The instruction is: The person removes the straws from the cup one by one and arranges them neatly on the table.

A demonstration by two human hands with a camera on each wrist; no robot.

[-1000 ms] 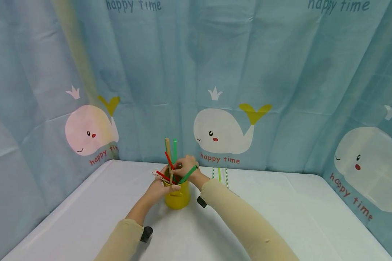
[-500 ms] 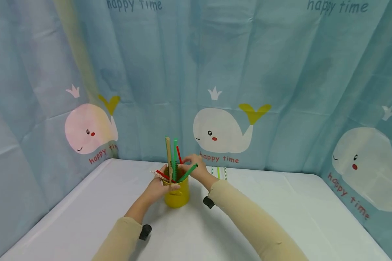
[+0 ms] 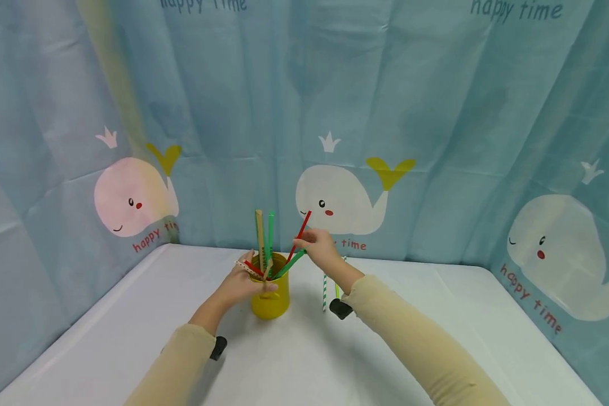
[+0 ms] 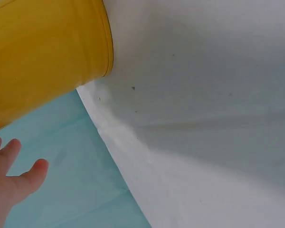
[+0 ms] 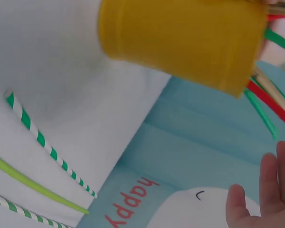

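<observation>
A yellow cup stands on the white table, holding several straws. My left hand grips it at the left side near the rim, its thumb across the front. Between the thumb and fingertips of my right hand is a red straw, leaning right, its lower end inside the cup. A tan straw and a green straw rise upright at the back. Another green straw tilts right over the rim. A shorter red straw and a dotted one lean left beside my left hand.
Right of the cup, a green-and-white striped straw, a lime straw and a second striped straw lie on the white tabletop. A blue curtain with whale prints hangs behind the table's back edge.
My right hand has moved right, away from the cup's middle. The red straw has swung from leaning left to leaning right. My left hand stays at the cup.
</observation>
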